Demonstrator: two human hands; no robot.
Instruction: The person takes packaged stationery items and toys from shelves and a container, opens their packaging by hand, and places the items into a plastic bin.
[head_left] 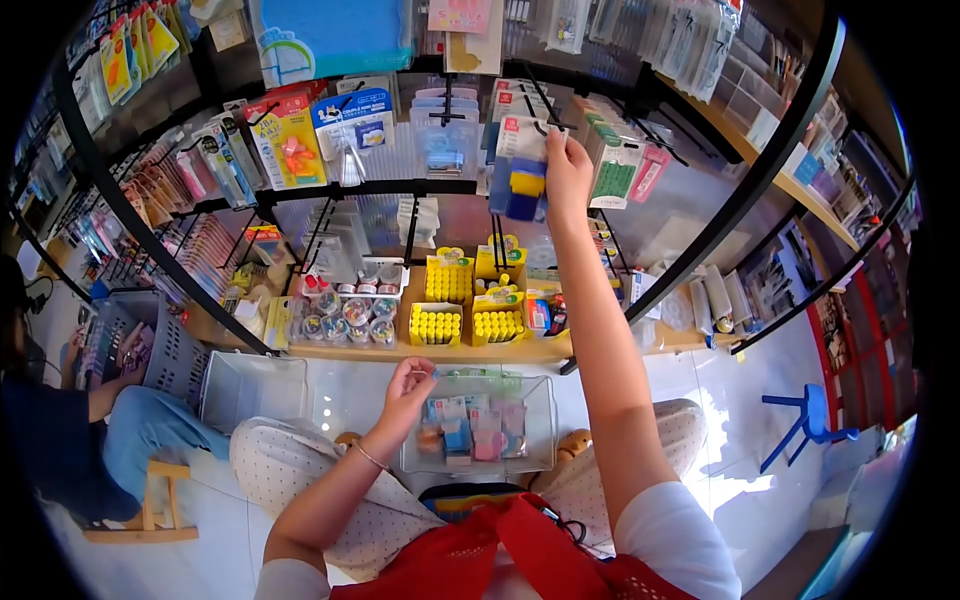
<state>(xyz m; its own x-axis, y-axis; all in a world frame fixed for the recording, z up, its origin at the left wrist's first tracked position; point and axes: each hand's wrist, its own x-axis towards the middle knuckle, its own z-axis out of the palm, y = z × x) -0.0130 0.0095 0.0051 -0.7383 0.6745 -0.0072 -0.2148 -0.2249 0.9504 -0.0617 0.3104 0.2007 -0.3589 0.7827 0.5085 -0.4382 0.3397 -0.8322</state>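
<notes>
My right hand (568,178) reaches up to the rack, its fingers closed on the edge of a carded pack (523,180) with blue and yellow blocks inside. The pack is at the end of a black display hook (545,126), with similar packs behind it. My left hand (404,388) hovers over the far left edge of a clear plastic bin (540,420), fingers loosely bent and apart, with nothing visible in them. Several small packs (487,435) in pink, blue and white lie in that bin, between my knees.
Yellow boxes of yellow sticks (436,325) and round clear tubs (357,312) stand on the low shelf. Another clear bin (255,385) is on the floor at left. Beside it a person (70,420) sits near a grey basket (180,350). A blue stool (812,415) stands right.
</notes>
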